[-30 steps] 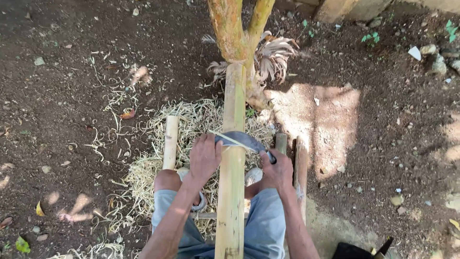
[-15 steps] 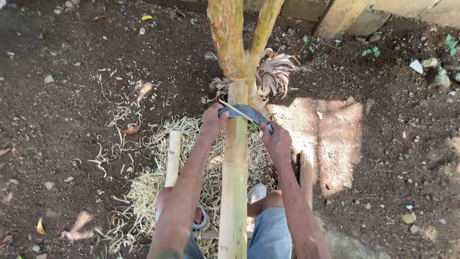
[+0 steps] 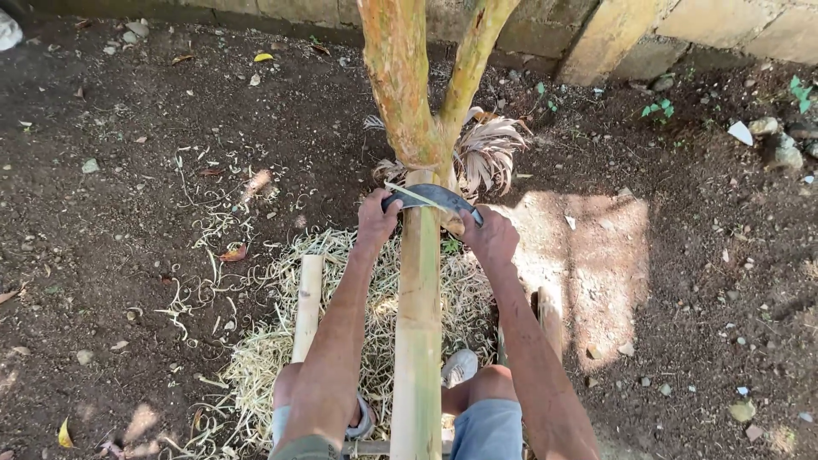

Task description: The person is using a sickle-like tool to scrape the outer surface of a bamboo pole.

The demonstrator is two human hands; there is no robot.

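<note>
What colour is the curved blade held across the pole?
Dark grey curved blade, best in the head view.

Soft, even daylight covers most of the scene, which sits in open shade, so the dark soil (image 3: pixel 128 255) reads flat and without hard shadows. One bright sunlit patch (image 3: pixel 588 273) lies at about three o'clock from the centre, nearly washed out where it is strongest (its edges are ragged, as if cut by leaves overhead). A smaller dappled spot (image 3: pixel 141 422) falls at seven o'clock. The bamboo pole (image 3: pixel 417 341) and the pale shavings (image 3: pixel 264 349) are clearly lit, with no glare on the curved blade (image 3: pixel 434 198). Focus holds sharp across the middle; the corners soften slightly, and the wall (image 3: pixel 596 34) along twelve o'clock bows a little from wide-angle distortion.
</note>
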